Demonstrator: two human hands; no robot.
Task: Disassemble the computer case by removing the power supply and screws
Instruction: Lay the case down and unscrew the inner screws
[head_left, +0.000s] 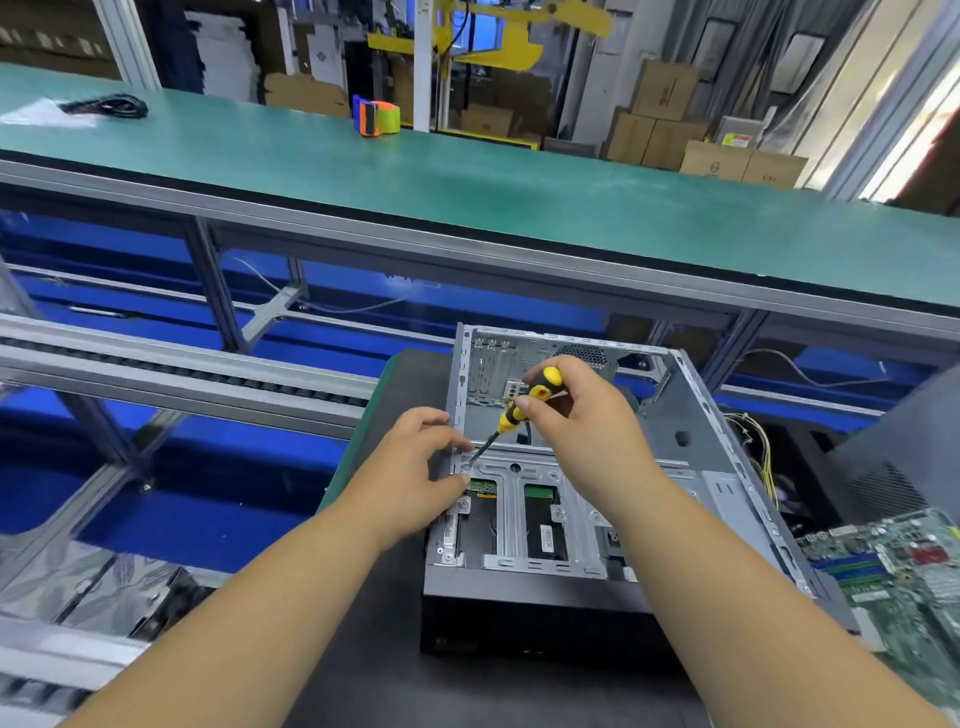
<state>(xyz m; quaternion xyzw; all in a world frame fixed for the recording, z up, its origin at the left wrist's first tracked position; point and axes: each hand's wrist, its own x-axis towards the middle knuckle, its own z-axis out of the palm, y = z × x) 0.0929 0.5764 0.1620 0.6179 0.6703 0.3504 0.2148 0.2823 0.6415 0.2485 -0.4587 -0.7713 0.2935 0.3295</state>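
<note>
An open grey computer case (670, 415) lies on its side on a dark mat in front of me. My right hand (576, 410) grips a yellow and black screwdriver (522, 402), tilted down to the left. Its tip meets a screw (466, 466) on the metal drive bracket (511, 499) at the case's left edge. My left hand (415, 467) rests on that left edge, thumb and fingers pinched beside the screw. No power supply shows inside the case.
A green motherboard (893, 566) lies to the right of the case, and a bundle of yellow wires (761, 452) sits behind it. A long green bench (467, 171) with a tape dispenser (376, 118) and a black cable (106, 106) spans the back. A conveyor rail (182, 364) runs on the left.
</note>
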